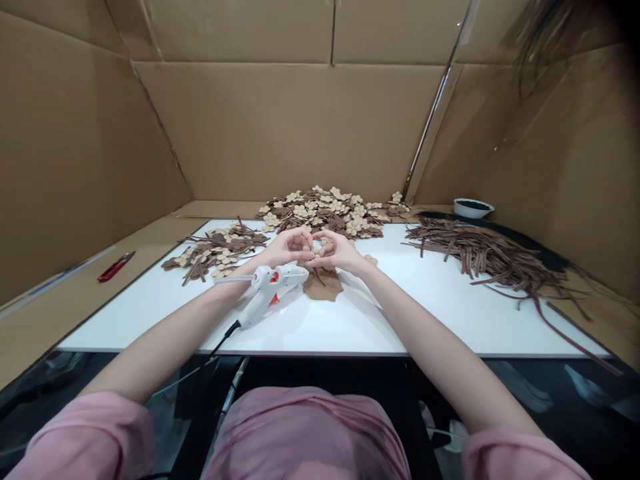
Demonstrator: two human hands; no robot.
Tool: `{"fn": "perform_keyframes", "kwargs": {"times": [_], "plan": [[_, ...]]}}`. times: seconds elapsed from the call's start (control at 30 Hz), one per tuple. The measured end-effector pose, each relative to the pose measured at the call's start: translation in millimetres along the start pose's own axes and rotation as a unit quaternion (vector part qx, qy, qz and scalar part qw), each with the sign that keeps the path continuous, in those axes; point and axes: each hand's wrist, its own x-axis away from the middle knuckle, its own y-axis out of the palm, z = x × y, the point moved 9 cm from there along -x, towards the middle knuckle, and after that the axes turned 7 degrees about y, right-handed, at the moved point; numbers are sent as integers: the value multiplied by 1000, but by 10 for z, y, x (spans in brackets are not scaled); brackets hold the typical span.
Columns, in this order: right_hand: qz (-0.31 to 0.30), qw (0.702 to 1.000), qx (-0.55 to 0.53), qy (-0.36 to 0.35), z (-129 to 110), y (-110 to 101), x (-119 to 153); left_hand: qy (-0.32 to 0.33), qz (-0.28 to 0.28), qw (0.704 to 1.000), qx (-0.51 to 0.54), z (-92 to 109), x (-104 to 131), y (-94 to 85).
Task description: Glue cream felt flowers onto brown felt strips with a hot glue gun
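A: What lies nearest on the white bench (450, 313)?

B: A white glue gun (267, 293), its cord going off the near edge. Just beyond it, a brown leaf-shaped piece (323, 285) lies flat.

A: And the hands?

B: Above that piece, the left hand (287, 248) and the right hand (337, 252) meet. Their fingers are curled close and pinch a small pale flower (314, 250) between them; most of it is hidden.

A: What is farther?

B: On the left, a small heap of flowers (217, 250); behind the hands, a big pile of flowers (325, 212); on the right, brown strips (480, 253). At the far right, a white bowl (473, 208). On the cardboard far left, a red cutter (116, 266).
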Motion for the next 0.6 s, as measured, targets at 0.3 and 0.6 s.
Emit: {"fn": "perform_keyframes", "kwargs": {"times": [0.3,0.6], "plan": [[1,1000,5,2,0,-13,0,1,23,999,-23,24,15,-46],[8,1000,13,0,-59,-5,27,5,25,1000,-13,11,-3,-49]]}}
